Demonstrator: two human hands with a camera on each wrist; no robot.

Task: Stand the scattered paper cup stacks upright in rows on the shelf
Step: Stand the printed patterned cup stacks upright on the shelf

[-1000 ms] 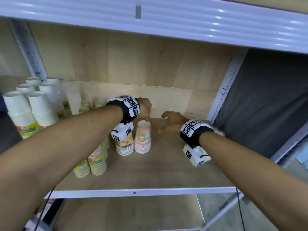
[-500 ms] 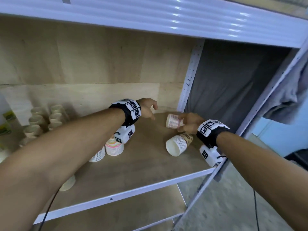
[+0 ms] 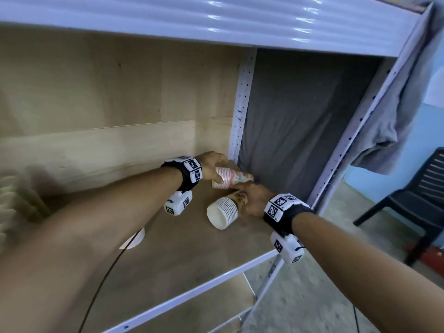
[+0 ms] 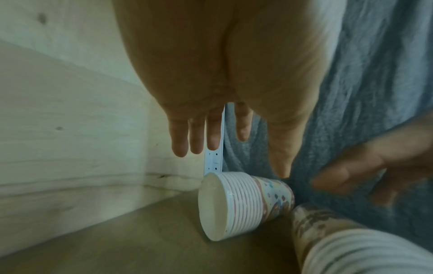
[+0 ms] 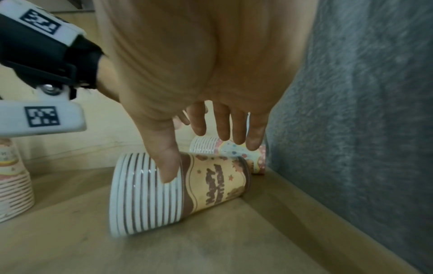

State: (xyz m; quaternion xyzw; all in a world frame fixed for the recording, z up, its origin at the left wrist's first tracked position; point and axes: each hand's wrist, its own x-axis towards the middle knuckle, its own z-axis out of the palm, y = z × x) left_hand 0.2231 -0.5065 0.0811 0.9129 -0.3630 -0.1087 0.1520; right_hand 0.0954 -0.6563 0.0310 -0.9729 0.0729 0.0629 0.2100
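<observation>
Two cup stacks lie on their sides in the shelf's right back corner. The pink patterned stack (image 3: 228, 179) (image 4: 243, 204) (image 5: 225, 149) lies nearest the corner. The brown "Happy Birthday" stack (image 3: 224, 210) (image 5: 182, 191) (image 4: 346, 246) lies just in front of it. My left hand (image 3: 215, 165) (image 4: 234, 161) hovers over the pink stack with straight fingers, thumb close above it. My right hand (image 3: 253, 198) (image 5: 199, 153) is spread over the brown stack; its thumb rests on the stack's rims and its fingers reach over the pink stack.
A grey cloth (image 3: 300, 128) closes the shelf's right side beside a white perforated post (image 3: 242, 104). The wooden shelf board (image 3: 182, 255) runs left. An upright pink stack (image 5: 11, 181) stands to the left. Blurred upright cups (image 3: 14, 203) are far left, a black chair (image 3: 420, 195) outside right.
The view has swung right to the shelf's corner. My left hand moved from the upright stacks to above the pink stack. My right hand shifted from the pink stack onto the brown one.
</observation>
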